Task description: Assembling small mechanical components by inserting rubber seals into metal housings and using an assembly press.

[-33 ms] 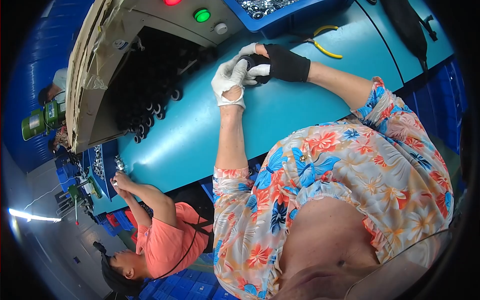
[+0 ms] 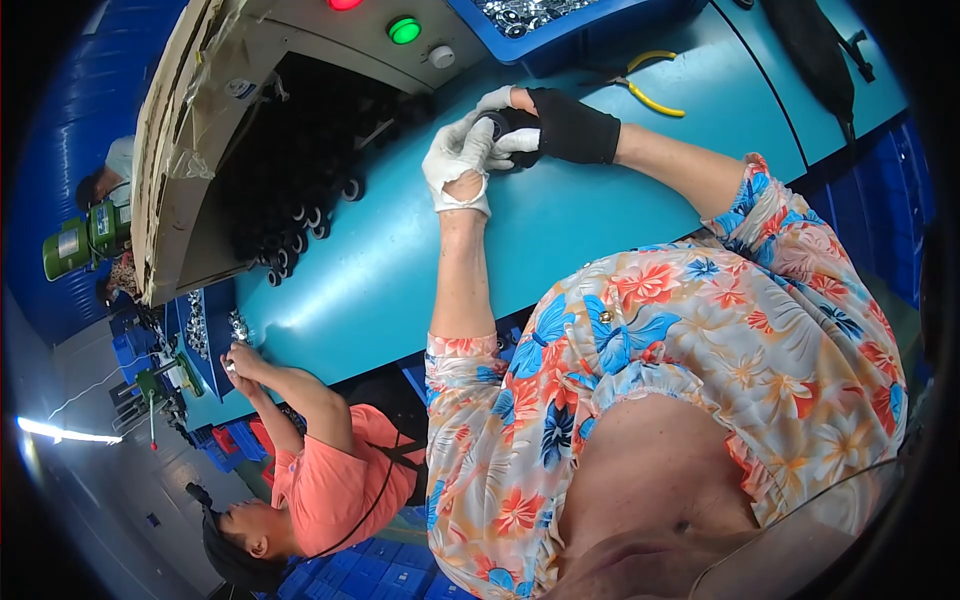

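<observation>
My left hand [image 2: 458, 160], in a white glove, is closed on a small black wheel-like part [image 2: 497, 124] above the turquoise table. Across from it, my right hand [image 2: 578, 127] wears a black fingerless glove with white-covered fingertips, and it grips the same part from the other side. The fingers of both hands meet around it, so most of the part is hidden. Many similar black wheels with pale centres [image 2: 300, 240] lie piled in the dark opening of the housing to the left, some spilling onto the tabletop.
Yellow-handled pliers [image 2: 652, 88] lie right of my hands. Behind stands a blue bin [image 2: 540, 52] of shiny metal parts. The housing [image 2: 365, 45] carries a green button [image 2: 404, 31]. A co-worker in a coral shirt [image 2: 340, 470] handles something small at left, near a green machine [image 2: 80, 240].
</observation>
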The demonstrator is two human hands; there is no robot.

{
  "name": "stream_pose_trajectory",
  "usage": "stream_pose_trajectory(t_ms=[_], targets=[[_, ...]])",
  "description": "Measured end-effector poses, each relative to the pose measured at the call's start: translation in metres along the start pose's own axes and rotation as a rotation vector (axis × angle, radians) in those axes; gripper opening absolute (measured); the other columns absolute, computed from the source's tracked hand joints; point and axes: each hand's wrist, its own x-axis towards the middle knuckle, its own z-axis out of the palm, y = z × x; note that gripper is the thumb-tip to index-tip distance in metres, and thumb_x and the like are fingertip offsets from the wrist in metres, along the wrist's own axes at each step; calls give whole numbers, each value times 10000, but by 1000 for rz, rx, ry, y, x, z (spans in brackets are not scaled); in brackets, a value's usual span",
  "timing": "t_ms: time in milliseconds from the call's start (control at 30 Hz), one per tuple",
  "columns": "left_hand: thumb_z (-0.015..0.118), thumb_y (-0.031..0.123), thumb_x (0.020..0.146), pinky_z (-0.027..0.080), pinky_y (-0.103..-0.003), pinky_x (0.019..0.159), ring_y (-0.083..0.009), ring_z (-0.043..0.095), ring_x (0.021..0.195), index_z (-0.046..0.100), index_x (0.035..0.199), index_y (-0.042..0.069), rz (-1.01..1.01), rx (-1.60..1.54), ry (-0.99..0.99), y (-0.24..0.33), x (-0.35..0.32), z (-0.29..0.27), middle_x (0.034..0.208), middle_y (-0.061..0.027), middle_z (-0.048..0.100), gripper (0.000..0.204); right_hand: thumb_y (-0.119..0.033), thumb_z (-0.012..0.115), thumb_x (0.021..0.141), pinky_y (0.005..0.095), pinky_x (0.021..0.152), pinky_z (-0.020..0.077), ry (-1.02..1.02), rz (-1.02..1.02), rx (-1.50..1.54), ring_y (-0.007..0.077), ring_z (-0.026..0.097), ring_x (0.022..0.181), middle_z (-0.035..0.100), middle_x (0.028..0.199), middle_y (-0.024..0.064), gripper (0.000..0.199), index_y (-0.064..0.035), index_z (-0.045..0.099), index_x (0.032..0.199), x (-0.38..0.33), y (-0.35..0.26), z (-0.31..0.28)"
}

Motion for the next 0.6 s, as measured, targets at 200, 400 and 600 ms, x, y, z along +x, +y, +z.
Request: stream_pose_trajectory(t_ms=[200,400,600], targets=[[595,151,860,500,-266,467,-169,571,542,534,972,-68,-76,-125,-50,3,1,-8,769,-124,594,254,-168,648,778,282,812,451,-25,103,132,169,578,933,607,1008,117,396,-5,521,1116,3,-13,-4],[566,278,884,411,-196,518,-118,515,617,543,1023,3,-241,-536,-230,6,-2,-12,819,-41,565,309,-173,661,778,265,833,435,-51,248,359,131,561,948,612,1002,83,364,-2,557,1082,10,-21,-5],[588,258,865,430,-204,529,-104,501,629,530,1139,34,-202,-635,-254,12,-5,0,875,-33,571,359,-205,641,793,264,855,423,34,27,216,134,554,969,599,1049,89,411,-7,542,1139,8,-18,0]])
